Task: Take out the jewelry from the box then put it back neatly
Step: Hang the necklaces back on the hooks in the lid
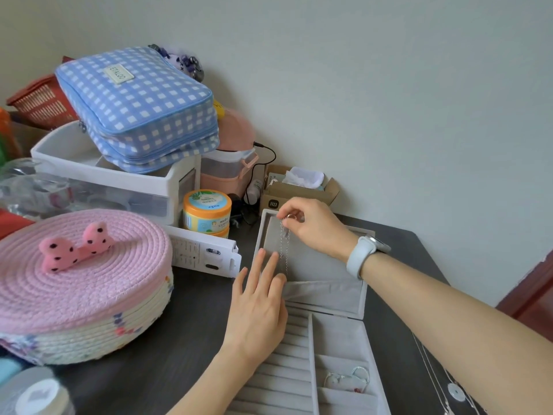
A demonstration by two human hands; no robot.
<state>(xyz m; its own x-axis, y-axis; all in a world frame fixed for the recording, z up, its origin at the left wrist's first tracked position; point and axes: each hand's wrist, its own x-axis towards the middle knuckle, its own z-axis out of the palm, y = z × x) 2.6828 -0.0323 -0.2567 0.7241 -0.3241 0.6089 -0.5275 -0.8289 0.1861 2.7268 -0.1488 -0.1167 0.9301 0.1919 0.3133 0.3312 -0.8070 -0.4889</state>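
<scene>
A grey velvet jewelry box lies open on the dark table, its lid folded back flat. My right hand pinches the top of a thin silver chain near the lid's far edge, and the chain hangs down along the lid lining. My left hand rests flat with fingers apart, its fingertips on the lid by the chain's lower end. A small silver piece sits in a right compartment of the box. Another thin chain with a round white pendant lies on the table to the right.
A pink woven basket with a bow lid stands at the left. Behind it are a white drawer unit with a blue checked pouch, an orange jar, a white carton, and a small cardboard box by the wall.
</scene>
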